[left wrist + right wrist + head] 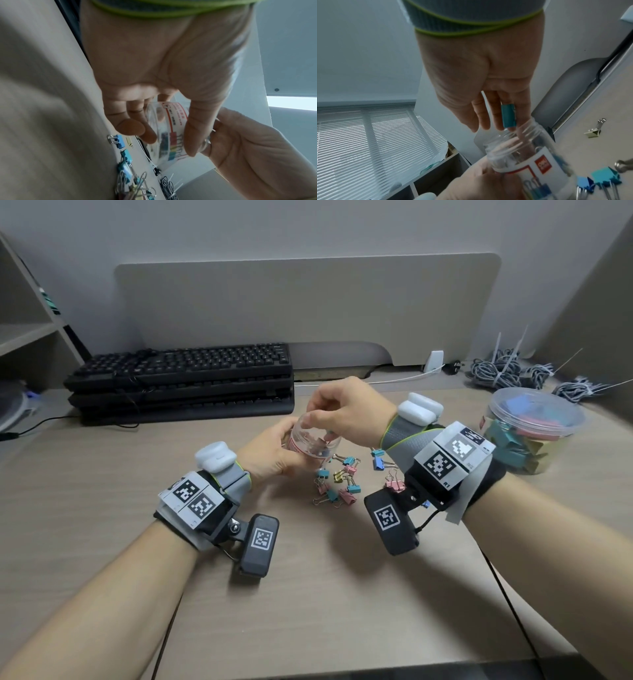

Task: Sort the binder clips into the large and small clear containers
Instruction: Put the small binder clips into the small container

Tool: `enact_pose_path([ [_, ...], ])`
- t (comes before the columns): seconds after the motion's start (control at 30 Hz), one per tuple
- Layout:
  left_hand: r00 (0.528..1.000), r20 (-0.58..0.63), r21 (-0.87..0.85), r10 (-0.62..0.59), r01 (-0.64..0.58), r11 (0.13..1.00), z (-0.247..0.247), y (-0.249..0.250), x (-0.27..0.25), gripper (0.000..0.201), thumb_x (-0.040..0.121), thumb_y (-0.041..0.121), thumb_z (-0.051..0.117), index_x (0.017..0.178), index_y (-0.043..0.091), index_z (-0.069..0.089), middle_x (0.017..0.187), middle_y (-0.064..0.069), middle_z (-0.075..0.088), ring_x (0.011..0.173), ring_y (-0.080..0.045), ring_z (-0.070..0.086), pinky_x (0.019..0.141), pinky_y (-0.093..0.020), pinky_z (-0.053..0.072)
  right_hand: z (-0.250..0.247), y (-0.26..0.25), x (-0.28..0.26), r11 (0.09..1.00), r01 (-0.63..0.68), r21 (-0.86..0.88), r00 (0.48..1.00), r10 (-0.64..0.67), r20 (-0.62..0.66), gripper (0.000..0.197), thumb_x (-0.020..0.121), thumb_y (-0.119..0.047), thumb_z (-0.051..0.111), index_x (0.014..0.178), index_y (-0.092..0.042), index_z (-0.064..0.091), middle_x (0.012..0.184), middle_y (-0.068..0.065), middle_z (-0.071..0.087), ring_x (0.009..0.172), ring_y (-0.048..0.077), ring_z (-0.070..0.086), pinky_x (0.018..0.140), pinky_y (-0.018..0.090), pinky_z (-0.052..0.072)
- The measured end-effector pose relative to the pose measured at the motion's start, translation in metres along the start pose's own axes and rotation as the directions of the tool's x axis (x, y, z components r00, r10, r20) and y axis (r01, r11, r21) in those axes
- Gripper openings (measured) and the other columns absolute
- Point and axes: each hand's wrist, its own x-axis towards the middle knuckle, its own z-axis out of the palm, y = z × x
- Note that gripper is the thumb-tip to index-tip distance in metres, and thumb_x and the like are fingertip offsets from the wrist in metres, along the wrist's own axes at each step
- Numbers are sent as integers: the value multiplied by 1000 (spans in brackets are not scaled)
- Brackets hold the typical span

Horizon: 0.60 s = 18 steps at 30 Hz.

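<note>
Teal clip (508, 117): pinched in the fingertips of the right hand (349, 412), just above the mouth of the small container (310, 441)

Small container: clear jar with a red-and-white label, tilted, lifted above the desk (308, 577); a few clips inside

Left hand (270, 453): fingers and thumb wrapped round the jar's body

Loose clips (339, 481): pink, teal, blue and gold, scattered on the desk just right of the jar

Large container (534, 429): clear tub well to the right, holding bigger clips

Keyboards (181, 381): stacked at the back left
</note>
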Motion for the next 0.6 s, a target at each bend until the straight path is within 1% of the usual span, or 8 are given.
enact_pose_path([
  [0.07, 1000, -7, -14, 1, -2, 1000, 0, 0, 0, 85, 40, 23, 74, 123, 19, 55, 98, -3, 62, 90, -19, 51, 65, -33, 36, -5, -1, -1, 999, -6, 50, 1000, 7, -18, 13, 90, -17, 62, 86, -7, 69, 77, 5, 67, 69, 29, 69, 68, 49, 60],
  [0.13, 1000, -12, -38, -12, 11, 999, 1, 1, -1, 84, 43, 23, 76, 123, 23, 54, 100, 1, 64, 92, -17, 52, 62, -32, 36, -10, -1, -2, 990, -18, 139, 999, 24, -43, 16, 93, -9, 54, 90, 0, 67, 86, 16, 68, 75, 26, 68, 68, 46, 62],
  [0.2, 999, -12, -77, -32, 31, 997, 2, 2, -2, 86, 46, 22, 81, 127, 22, 51, 98, 6, 67, 93, -16, 52, 62, -32, 34, -13, 0, -4, 973, -23, 229, 997, 38, -62, 17, 94, 0, 48, 93, 5, 63, 97, 24, 68, 86, 27, 69, 68, 44, 62],
  [0.3, 999, -9, -110, -45, 44, 993, 3, 3, -3, 82, 55, 13, 83, 129, 18, 48, 98, 6, 68, 94, -18, 52, 62, -32, 33, -13, 4, -5, 941, -16, 339, 997, 42, -70, 18, 94, 5, 44, 91, 4, 61, 99, 26, 67, 87, 28, 70, 69, 45, 62],
  [0.37, 999, -15, -112, -47, 45, 993, 4, 4, -3, 80, 52, 17, 85, 124, 22, 49, 104, 1, 66, 94, -19, 54, 64, -33, 37, -15, 8, -5, 929, 12, 369, 995, 25, -96, 20, 94, 6, 43, 89, 0, 61, 95, 25, 67, 82, 26, 68, 68, 45, 62],
  [0.5, 998, -46, -73, -49, 46, 996, 3, 4, -2, 81, 46, 28, 84, 119, 27, 49, 109, 0, 66, 92, -17, 59, 67, -32, 43, -24, 17, -2, 956, 15, 292, 985, 36, -167, 17, 93, 4, 47, 89, -4, 62, 94, 21, 70, 76, 21, 65, 68, 48, 61],
  [0.57, 997, -64, -27, -49, 47, 999, 4, 6, 1, 83, 48, 28, 85, 122, 26, 48, 110, 0, 66, 90, -15, 61, 69, -32, 46, -28, 22, -4, 976, -27, 215, 991, 54, -120, 7, 92, -7, 57, 97, -8, 63, 97, 16, 70, 80, 21, 66, 72, 48, 61],
  [0.6, 997, -70, -11, -45, 44, 999, 4, 8, 2, 82, 51, 25, 85, 124, 24, 47, 108, 1, 66, 89, -13, 62, 70, -31, 47, -29, 23, -5, 980, -66, 187, 995, 79, -63, 15, 91, -16, 63, 105, -10, 62, 100, 12, 69, 86, 22, 67, 75, 46, 61],
])
